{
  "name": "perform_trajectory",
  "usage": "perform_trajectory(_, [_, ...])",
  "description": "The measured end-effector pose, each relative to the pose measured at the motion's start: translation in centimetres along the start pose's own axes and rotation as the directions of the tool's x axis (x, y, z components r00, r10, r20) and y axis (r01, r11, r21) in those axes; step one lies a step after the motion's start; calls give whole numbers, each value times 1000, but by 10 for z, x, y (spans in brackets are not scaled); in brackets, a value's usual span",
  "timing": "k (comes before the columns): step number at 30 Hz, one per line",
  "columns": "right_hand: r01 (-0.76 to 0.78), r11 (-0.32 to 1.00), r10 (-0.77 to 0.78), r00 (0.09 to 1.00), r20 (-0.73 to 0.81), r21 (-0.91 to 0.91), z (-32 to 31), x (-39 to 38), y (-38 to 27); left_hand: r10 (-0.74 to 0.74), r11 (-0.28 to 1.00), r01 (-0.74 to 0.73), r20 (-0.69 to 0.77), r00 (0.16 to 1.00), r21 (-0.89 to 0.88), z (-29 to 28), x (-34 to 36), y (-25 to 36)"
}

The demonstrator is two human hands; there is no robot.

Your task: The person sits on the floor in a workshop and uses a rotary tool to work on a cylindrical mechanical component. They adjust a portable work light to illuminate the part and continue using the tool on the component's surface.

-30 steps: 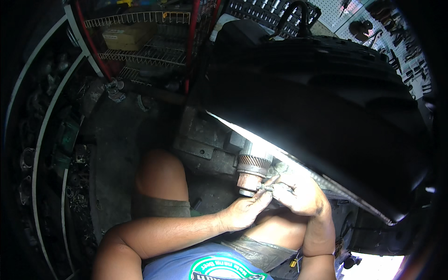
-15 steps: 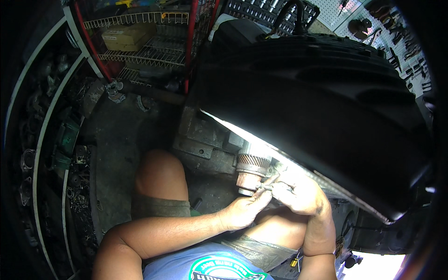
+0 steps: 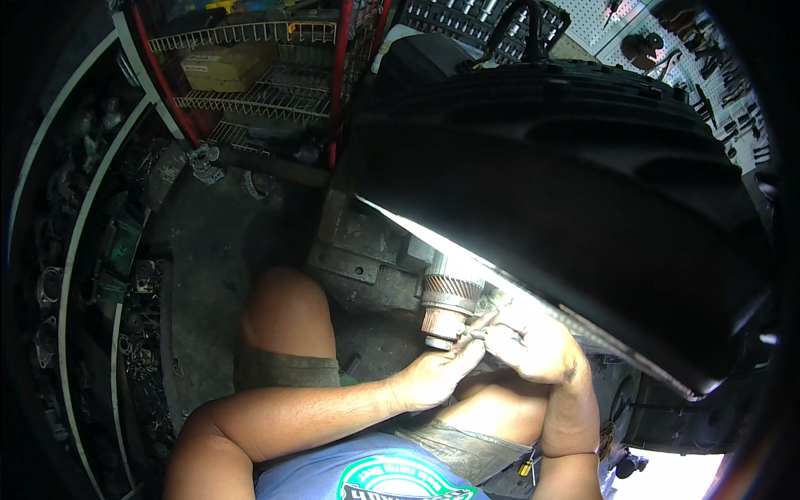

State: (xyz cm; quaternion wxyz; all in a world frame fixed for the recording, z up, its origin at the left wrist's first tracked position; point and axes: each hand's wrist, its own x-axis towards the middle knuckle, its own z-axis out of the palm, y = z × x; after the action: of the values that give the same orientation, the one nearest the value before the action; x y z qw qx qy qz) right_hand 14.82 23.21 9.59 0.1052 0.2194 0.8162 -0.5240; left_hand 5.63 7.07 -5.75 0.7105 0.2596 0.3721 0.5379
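An armature (image 3: 452,291) with slanted copper windings and a copper-coloured commutator end points down toward me, brightly lit. Its upper end passes out of sight behind a big black cover. My left hand (image 3: 439,377) is closed beside the lower end, fingertips pressed together close to the commutator. From the right, my right hand (image 3: 537,346) meets it, its fingers curled in a pinch at the armature's side. Whatever small piece lies between the fingertips is lost in glare, so I cannot make it out.
The black cover (image 3: 550,192) with a bright lamp strip along its lower edge fills the upper right. A heavy metal block (image 3: 358,267) sits behind the armature. Wire shelving (image 3: 250,104) stands at the back left, a parts rack (image 3: 79,225) further left. A socket set (image 3: 467,21) lies behind.
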Motion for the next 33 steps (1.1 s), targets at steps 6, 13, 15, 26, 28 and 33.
perform_trajectory(6, [5, 1000, -5, 1000, -3, -14, 1, 1, -6, 71, 997, -72, -72, 995, -16, 5, 1, -1])
perform_trajectory(13, [-6, 1000, 6, 1000, 2, -12, -1, -1, -3, 43, 999, -43, -50, 998, 8, 4, -2, 3])
perform_trajectory(15, [42, 999, -42, 999, 1, -25, 0, 2, 5, 35, 998, -35, -12, 999, -42, 4, -1, 3])
perform_trajectory(26, [-44, 998, 43, 999, 22, 46, -1, -2, 9, 196, 979, -196, 8, 980, -51, 5, 0, 4])
perform_trajectory(28, [-39, 997, 37, 999, 35, 62, -1, -1, 7, 233, 972, -233, 8, 972, -17, 6, 1, 6])
perform_trajectory(33, [-40, 995, 35, 998, 52, 96, -1, 0, 8, 242, 965, -239, 14, 970, -108, 8, -1, 7])
